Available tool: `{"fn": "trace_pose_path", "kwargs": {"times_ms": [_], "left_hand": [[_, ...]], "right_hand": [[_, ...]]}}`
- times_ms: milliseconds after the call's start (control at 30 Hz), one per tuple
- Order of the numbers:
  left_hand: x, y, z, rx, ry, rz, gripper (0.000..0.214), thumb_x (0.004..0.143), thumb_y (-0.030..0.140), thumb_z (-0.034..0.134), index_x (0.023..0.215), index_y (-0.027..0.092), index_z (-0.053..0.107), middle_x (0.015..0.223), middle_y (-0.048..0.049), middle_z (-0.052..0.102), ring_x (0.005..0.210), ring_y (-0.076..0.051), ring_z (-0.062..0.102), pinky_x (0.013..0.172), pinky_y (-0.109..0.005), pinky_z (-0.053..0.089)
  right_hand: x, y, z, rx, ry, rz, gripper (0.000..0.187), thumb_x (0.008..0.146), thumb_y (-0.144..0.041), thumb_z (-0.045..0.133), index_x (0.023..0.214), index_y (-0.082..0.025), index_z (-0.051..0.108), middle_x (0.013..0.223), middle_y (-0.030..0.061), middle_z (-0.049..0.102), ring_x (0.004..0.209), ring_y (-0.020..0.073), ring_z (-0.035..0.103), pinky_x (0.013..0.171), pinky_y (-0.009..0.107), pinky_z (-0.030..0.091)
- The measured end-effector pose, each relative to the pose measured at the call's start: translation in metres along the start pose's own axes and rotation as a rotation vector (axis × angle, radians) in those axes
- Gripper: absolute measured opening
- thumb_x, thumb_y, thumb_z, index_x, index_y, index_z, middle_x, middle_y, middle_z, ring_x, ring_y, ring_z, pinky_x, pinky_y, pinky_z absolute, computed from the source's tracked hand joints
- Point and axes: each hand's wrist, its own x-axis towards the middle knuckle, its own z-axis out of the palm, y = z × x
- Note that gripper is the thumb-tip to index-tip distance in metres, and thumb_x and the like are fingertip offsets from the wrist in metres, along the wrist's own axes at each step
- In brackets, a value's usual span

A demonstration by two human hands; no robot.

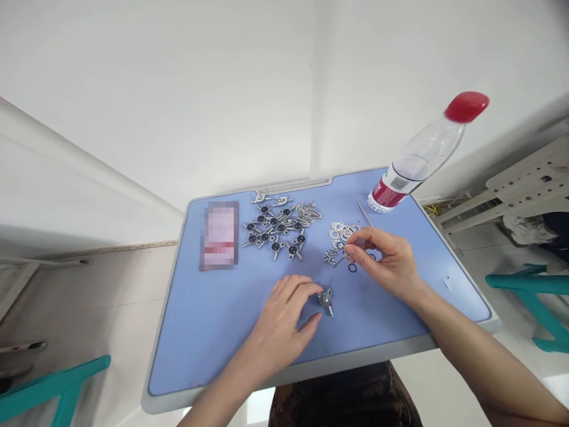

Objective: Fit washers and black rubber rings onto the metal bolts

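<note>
My left hand (284, 323) rests on the blue table with thumb and fingers apart. Its index fingertip is at the edge of a small metal valve-like fitting (326, 298), close enough that I cannot tell whether it touches. My right hand (387, 259) is closed in a pinch over the small parts, and what lies between the fingertips is too small to make out. Beneath and beside those fingers are flat metal gaskets (338, 227), a cluster of small shiny balls or nuts (331, 256) and a black O-ring (352, 268). A short thin metal piece (339, 261) shows by the fingertips.
Several metal fittings with black round faces (281, 228) lie mid-table, with loose silver pieces (310, 212) beside them. A blurred-out flat rectangle (220, 236) is at left. A thin metal rod (365, 214) runs behind my right hand. A red-capped bottle (415, 163) stands at the back right.
</note>
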Motion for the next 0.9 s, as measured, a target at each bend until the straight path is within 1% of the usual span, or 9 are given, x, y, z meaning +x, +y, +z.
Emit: {"fn": "trace_pose_path", "kwargs": {"times_ms": [33, 100, 300, 433, 633, 700, 800, 833, 900], "left_hand": [[0.004, 0.0, -0.004, 0.022, -0.028, 0.018, 0.041, 0.082, 0.008, 0.059, 0.118, 0.025, 0.05, 0.119, -0.0053, 0.054, 0.11, -0.022, 0.052, 0.094, -0.04, 0.045], [0.011, 0.0, -0.011, 0.064, -0.108, 0.052, 0.046, 0.08, 0.007, 0.062, 0.121, 0.027, 0.05, 0.121, -0.0044, 0.053, 0.111, -0.022, 0.051, 0.096, -0.042, 0.044], [0.029, 0.001, -0.015, 0.141, -0.203, 0.105, 0.032, 0.082, 0.013, 0.065, 0.111, 0.025, 0.056, 0.108, -0.0026, 0.058, 0.101, -0.022, 0.054, 0.091, -0.041, 0.045], [0.036, -0.001, -0.011, 0.141, -0.201, 0.058, 0.025, 0.082, 0.019, 0.068, 0.103, 0.023, 0.056, 0.1, -0.0014, 0.059, 0.096, -0.022, 0.054, 0.091, -0.042, 0.043], [0.033, -0.002, 0.0, 0.113, -0.174, -0.002, 0.019, 0.08, 0.023, 0.071, 0.092, 0.021, 0.055, 0.092, 0.0001, 0.06, 0.088, -0.02, 0.055, 0.082, -0.038, 0.044], [0.029, -0.002, 0.002, 0.11, -0.142, -0.021, 0.026, 0.079, 0.025, 0.073, 0.097, 0.022, 0.055, 0.097, -0.0011, 0.059, 0.09, -0.021, 0.055, 0.082, -0.039, 0.045], [0.025, -0.002, 0.002, 0.115, -0.122, -0.005, 0.045, 0.078, 0.026, 0.074, 0.116, 0.023, 0.05, 0.113, -0.0053, 0.055, 0.102, -0.025, 0.053, 0.088, -0.041, 0.045], [0.025, -0.002, 0.001, 0.113, -0.133, 0.015, 0.047, 0.078, 0.024, 0.073, 0.119, 0.024, 0.049, 0.117, -0.0059, 0.053, 0.105, -0.025, 0.052, 0.089, -0.041, 0.045], [0.025, -0.003, -0.001, 0.112, -0.173, 0.064, 0.041, 0.081, 0.019, 0.07, 0.117, 0.025, 0.051, 0.118, -0.0058, 0.051, 0.106, -0.024, 0.051, 0.09, -0.04, 0.045]], "right_hand": [[0.0, 0.0, -0.001, 0.008, 0.002, 0.009, 0.006, 0.089, -0.023, 0.061, 0.084, -0.02, 0.06, 0.065, -0.0018, 0.063, 0.054, 0.0103, 0.058, 0.053, 0.023, 0.046], [0.001, 0.0, -0.003, 0.021, 0.007, 0.022, 0.007, 0.089, -0.024, 0.061, 0.084, -0.02, 0.061, 0.065, -0.0017, 0.063, 0.055, 0.0106, 0.058, 0.053, 0.023, 0.046], [0.002, -0.002, -0.005, 0.044, 0.013, 0.009, 0.01, 0.09, -0.027, 0.06, 0.084, -0.02, 0.06, 0.067, -0.0016, 0.063, 0.054, 0.0101, 0.058, 0.053, 0.023, 0.047], [0.003, -0.002, -0.006, 0.021, 0.007, -0.024, 0.008, 0.09, -0.026, 0.059, 0.084, -0.02, 0.06, 0.069, -0.0012, 0.063, 0.054, 0.0093, 0.056, 0.054, 0.022, 0.047], [0.004, -0.001, -0.008, 0.004, -0.005, -0.025, 0.004, 0.09, -0.021, 0.06, 0.086, -0.02, 0.059, 0.071, -0.0015, 0.063, 0.056, 0.0088, 0.056, 0.055, 0.021, 0.047], [0.004, 0.0, -0.008, 0.002, -0.008, -0.025, 0.004, 0.09, -0.022, 0.06, 0.086, -0.02, 0.059, 0.071, -0.0017, 0.063, 0.056, 0.0088, 0.057, 0.055, 0.022, 0.047], [0.004, -0.001, -0.009, -0.018, -0.021, -0.023, 0.005, 0.09, -0.023, 0.059, 0.087, -0.02, 0.059, 0.072, -0.0013, 0.064, 0.057, 0.0095, 0.057, 0.056, 0.022, 0.047], [0.004, -0.001, -0.009, -0.026, -0.027, -0.022, 0.005, 0.09, -0.023, 0.059, 0.086, -0.02, 0.059, 0.072, -0.0012, 0.064, 0.057, 0.0096, 0.057, 0.057, 0.022, 0.047], [0.004, -0.002, -0.009, -0.036, -0.038, -0.024, 0.005, 0.09, -0.023, 0.059, 0.086, -0.02, 0.06, 0.071, -0.0013, 0.065, 0.058, 0.0095, 0.057, 0.057, 0.022, 0.047]]}}
